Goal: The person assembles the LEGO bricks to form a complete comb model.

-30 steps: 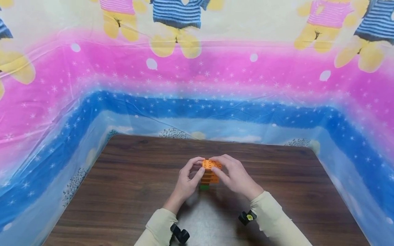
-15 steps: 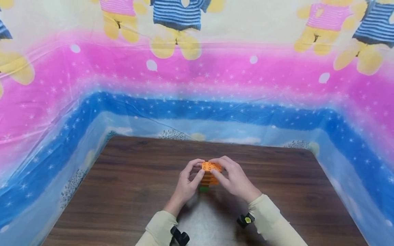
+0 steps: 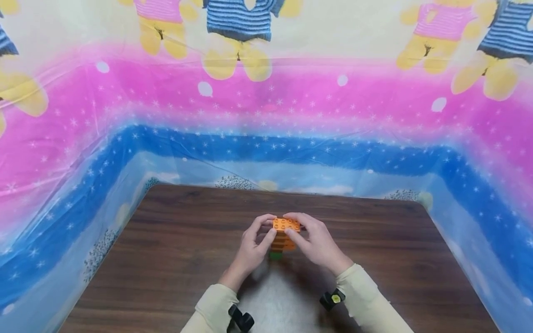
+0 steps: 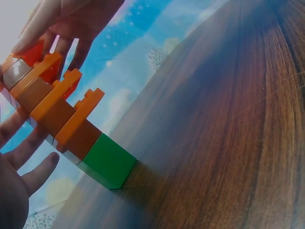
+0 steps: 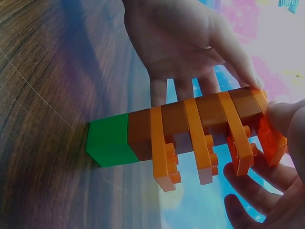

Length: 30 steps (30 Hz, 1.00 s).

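A tower of toy building blocks (image 3: pixel 283 240) stands upright on the table. Its base is a green block (image 4: pixel 108 162); above it, brown blocks (image 5: pixel 174 119) alternate with thin orange plates (image 5: pixel 162 150) that jut out to the right side. At the top lies a studded orange plate (image 3: pixel 286 225). My left hand (image 3: pixel 251 247) pinches the tower's top at its left end, thumb in front and forefinger behind. At the right end, my right hand (image 3: pixel 322 240) pinches the overhanging part of the top plate. The other fingers of both hands spread behind the tower.
The dark wood-grain table (image 3: pixel 187 240) extends around the tower on every side. A printed pink and blue cloth (image 3: pixel 266 101) hangs behind it and along both sides.
My right hand's fingers have shifted slightly, so more studs of the top orange plate show. The left hand and the tower have hardly moved.
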Each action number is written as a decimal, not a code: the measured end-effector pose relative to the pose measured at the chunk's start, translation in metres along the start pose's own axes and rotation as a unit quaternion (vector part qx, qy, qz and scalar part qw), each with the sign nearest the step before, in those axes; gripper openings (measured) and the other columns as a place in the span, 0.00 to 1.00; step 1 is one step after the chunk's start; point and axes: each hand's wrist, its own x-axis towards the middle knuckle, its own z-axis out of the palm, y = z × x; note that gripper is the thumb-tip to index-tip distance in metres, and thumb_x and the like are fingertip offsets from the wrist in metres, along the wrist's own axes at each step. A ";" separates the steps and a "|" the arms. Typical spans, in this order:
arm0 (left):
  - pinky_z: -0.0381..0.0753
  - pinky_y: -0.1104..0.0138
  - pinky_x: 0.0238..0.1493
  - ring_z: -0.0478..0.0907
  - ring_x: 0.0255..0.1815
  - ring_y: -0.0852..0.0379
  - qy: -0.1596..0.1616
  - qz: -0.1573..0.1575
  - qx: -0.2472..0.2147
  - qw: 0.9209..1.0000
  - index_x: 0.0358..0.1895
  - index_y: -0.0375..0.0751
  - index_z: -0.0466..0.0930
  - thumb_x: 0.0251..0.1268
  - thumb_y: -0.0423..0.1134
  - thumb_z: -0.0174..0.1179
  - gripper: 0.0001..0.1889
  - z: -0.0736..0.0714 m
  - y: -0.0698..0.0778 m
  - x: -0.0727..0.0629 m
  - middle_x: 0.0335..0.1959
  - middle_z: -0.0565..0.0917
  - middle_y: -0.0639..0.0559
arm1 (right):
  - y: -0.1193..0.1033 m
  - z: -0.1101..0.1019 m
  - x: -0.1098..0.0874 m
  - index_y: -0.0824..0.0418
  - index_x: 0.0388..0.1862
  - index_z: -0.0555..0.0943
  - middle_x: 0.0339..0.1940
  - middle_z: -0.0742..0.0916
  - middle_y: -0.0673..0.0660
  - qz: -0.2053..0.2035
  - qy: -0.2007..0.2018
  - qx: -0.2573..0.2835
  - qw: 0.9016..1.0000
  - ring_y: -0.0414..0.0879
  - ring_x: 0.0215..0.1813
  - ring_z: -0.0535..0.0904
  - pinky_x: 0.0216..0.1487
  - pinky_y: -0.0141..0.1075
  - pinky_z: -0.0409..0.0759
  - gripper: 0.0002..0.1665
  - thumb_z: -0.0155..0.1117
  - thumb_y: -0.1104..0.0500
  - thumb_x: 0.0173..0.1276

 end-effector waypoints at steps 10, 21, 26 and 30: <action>0.82 0.46 0.60 0.84 0.57 0.46 -0.010 0.004 0.004 1.000 0.72 0.48 0.73 0.78 0.35 0.60 0.23 -0.001 -0.003 -0.003 0.58 0.83 0.46 | 0.005 0.002 -0.005 0.51 0.74 0.74 0.58 0.86 0.52 0.017 -0.005 0.012 1.000 0.47 0.55 0.85 0.54 0.46 0.86 0.28 0.66 0.52 0.79; 0.83 0.46 0.60 0.84 0.58 0.44 -0.017 0.011 0.009 1.000 0.72 0.51 0.72 0.76 0.33 0.63 0.25 -0.001 -0.014 -0.014 0.58 0.84 0.45 | 0.014 0.007 -0.014 0.46 0.81 0.66 0.65 0.85 0.54 0.045 -0.017 0.006 0.999 0.51 0.62 0.84 0.60 0.54 0.83 0.41 0.73 0.55 0.73; 0.83 0.48 0.61 0.83 0.59 0.45 -0.024 0.008 0.016 1.000 0.73 0.51 0.71 0.76 0.33 0.63 0.26 -0.001 -0.019 -0.018 0.59 0.83 0.46 | 0.019 0.009 -0.017 0.47 0.81 0.65 0.66 0.84 0.53 0.055 -0.027 0.005 0.998 0.50 0.63 0.83 0.62 0.56 0.82 0.43 0.74 0.56 0.72; 0.83 0.49 0.60 0.84 0.59 0.46 -0.027 0.010 0.015 0.999 0.72 0.51 0.72 0.76 0.34 0.64 0.25 -0.001 -0.023 -0.021 0.59 0.84 0.46 | 0.022 0.012 -0.020 0.50 0.79 0.68 0.67 0.84 0.52 0.060 -0.032 0.002 0.998 0.49 0.65 0.82 0.63 0.55 0.81 0.40 0.74 0.57 0.71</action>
